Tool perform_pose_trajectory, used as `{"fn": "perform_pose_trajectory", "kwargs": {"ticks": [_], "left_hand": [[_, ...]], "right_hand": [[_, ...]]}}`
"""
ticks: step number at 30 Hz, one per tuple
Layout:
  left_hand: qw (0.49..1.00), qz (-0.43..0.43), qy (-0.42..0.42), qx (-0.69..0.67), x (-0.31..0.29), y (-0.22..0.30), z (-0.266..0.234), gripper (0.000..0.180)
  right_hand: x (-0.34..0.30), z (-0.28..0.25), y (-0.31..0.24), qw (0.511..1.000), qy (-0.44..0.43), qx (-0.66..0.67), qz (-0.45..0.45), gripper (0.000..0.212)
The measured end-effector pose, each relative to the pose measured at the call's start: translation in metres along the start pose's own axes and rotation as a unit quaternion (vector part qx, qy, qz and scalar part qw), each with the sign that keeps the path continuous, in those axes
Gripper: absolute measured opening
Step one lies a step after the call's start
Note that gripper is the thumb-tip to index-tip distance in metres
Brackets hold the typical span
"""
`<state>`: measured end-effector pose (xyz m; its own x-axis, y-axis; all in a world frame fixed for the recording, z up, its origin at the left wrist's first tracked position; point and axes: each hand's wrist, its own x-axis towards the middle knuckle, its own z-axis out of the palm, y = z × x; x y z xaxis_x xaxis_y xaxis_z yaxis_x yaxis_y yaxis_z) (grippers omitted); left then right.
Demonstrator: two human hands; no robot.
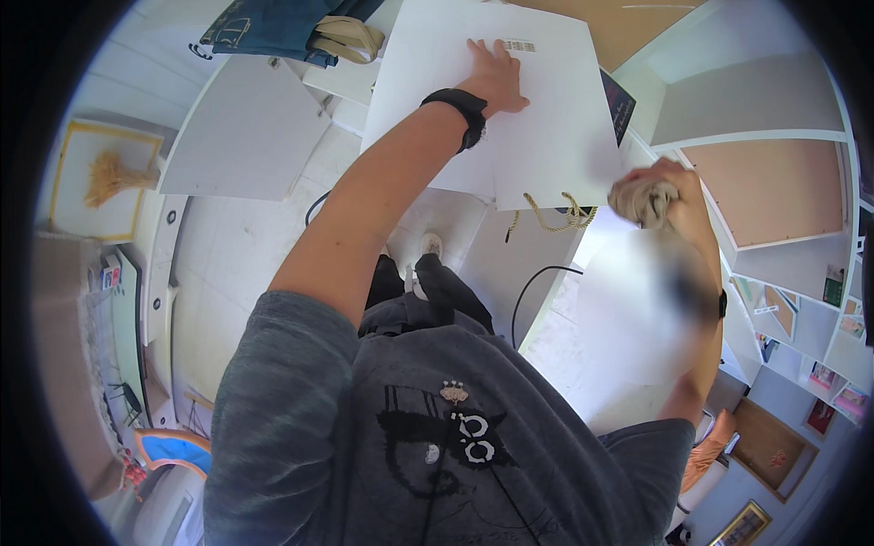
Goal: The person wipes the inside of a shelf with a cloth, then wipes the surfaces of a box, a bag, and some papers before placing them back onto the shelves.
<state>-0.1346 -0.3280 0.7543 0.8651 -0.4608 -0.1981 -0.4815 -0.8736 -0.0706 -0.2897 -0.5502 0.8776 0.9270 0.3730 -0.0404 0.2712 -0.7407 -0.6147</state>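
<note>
A large white paper bag point(555, 136) with a gold rope handle point(560, 217) lies flat in front of me. My left hand point(496, 80) rests on the bag, fingers spread, close to a small printed label near its far edge. To the right of the bag, my right hand point(685, 182) is closed around a crumpled beige cloth point(645, 200). A dark band circles my left wrist. Part of my right forearm is smeared by a blurred patch.
Blue folded fabric point(264, 29) and a beige strap point(348, 38) lie at the far left. White shelving point(756, 105) stands along the right. A grey-white cabinet door point(246, 127) stands open at left. Below the bag, a black cable point(521, 305) hangs by a white panel.
</note>
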Motion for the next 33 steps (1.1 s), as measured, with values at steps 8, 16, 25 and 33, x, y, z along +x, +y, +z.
{"fn": "perform_pose_trajectory", "kwargs": {"ticks": [8, 16, 25, 33], "left_hand": [[1.000, 0.014, 0.017, -0.008, -0.001, 0.003, -0.003, 0.077], [1.000, -0.003, 0.001, -0.012, 0.001, 0.001, -0.001, 0.077], [0.999, -0.019, -0.009, -0.040, 0.010, 0.008, -0.005, 0.077], [0.995, -0.049, -0.054, -0.061, 0.009, 0.001, -0.012, 0.070]], "right_hand": [[0.027, 0.050, 0.053, 0.989, 0.023, -0.071, 0.126, 0.036], [-0.039, 0.054, 0.069, 0.975, -0.061, 0.128, 0.170, 0.018], [0.065, -0.030, 0.117, 0.886, 0.015, 0.432, 0.170, 0.026], [0.113, 0.037, 0.056, 0.860, 0.091, 0.409, 0.292, 0.038]]}}
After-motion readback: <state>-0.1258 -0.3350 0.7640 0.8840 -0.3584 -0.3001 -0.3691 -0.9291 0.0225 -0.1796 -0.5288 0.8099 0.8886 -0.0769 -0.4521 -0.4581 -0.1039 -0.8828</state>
